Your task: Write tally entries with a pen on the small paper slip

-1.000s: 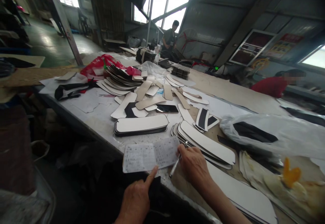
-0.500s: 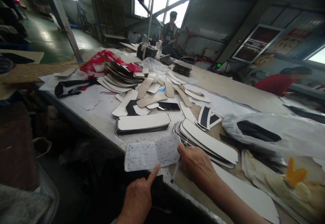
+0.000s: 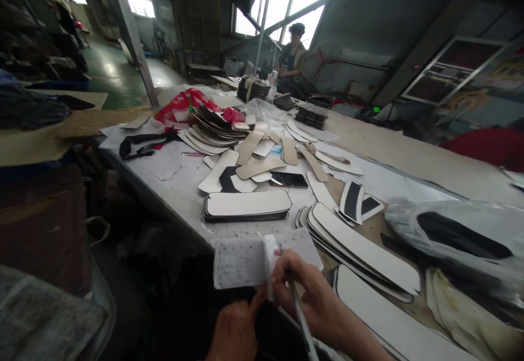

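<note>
One finger of the left hand [image 3: 234, 328], otherwise curled, reaches the open notebook [image 3: 239, 265] at the counter's [image 3: 174, 200] edge; whether it grips, I can't tell. The right hand [image 3: 301, 287], nearly closed, holds a pen [image 3: 300, 314], fingers against a raised page [image 3: 269, 252]. Beyond lie a white stack [image 3: 248, 203] and a phone [image 3: 290, 180]; far back, a person [image 3: 293, 61].

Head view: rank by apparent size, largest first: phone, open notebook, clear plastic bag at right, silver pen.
1. Clear plastic bag
2. Open notebook
3. Phone and silver pen, unranked: the pen looks longer but much thinner, and it sits nearer the camera.
</note>
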A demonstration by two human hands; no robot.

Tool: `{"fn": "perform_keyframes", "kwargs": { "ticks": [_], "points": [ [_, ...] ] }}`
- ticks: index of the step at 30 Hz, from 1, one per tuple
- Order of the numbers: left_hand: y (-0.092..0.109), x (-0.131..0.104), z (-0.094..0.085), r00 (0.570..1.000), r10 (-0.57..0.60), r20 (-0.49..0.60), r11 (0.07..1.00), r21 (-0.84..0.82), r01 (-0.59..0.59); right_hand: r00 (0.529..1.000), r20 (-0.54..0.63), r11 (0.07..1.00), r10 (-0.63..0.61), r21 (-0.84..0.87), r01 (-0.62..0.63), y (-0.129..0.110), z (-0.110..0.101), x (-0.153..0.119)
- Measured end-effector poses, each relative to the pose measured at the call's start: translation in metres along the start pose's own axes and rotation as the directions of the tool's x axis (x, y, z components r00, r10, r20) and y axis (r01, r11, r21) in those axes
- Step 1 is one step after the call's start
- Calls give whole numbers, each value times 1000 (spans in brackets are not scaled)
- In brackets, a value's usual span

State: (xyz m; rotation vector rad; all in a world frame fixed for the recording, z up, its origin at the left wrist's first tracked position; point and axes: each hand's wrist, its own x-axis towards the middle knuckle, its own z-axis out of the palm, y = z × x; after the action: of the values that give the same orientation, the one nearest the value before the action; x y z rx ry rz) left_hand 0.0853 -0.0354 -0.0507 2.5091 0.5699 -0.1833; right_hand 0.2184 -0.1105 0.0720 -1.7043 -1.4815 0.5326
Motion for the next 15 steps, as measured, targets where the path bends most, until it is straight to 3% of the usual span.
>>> {"fn": "perform_keyframes", "kwargs": {
  "ticks": [2,4,6,9,12,15],
  "points": [
    [-6,-1,6,998,44,-53,999,-18,-45,993,-4,953,118,280,-113,9,14,3],
    [-12,-1,12,992,77,-99,997,-3,-78,980,-102,935,173,330,-130,22,27,5],
    [-18,-1,17,989,91,-120,996,27,-88,956,-249,979,153,173,-111,37,36,4],
    [-23,0,21,987,103,-126,994,38,-99,942,-333,979,-46,-201,-23,53,40,0],
    [-23,2,23,985,102,-142,994,56,-95,905,-351,876,-240,-480,46,63,35,-5],
    [-21,2,26,979,68,-190,992,116,-46,876,-338,742,-343,-670,31,70,26,-12]
  ]
}}
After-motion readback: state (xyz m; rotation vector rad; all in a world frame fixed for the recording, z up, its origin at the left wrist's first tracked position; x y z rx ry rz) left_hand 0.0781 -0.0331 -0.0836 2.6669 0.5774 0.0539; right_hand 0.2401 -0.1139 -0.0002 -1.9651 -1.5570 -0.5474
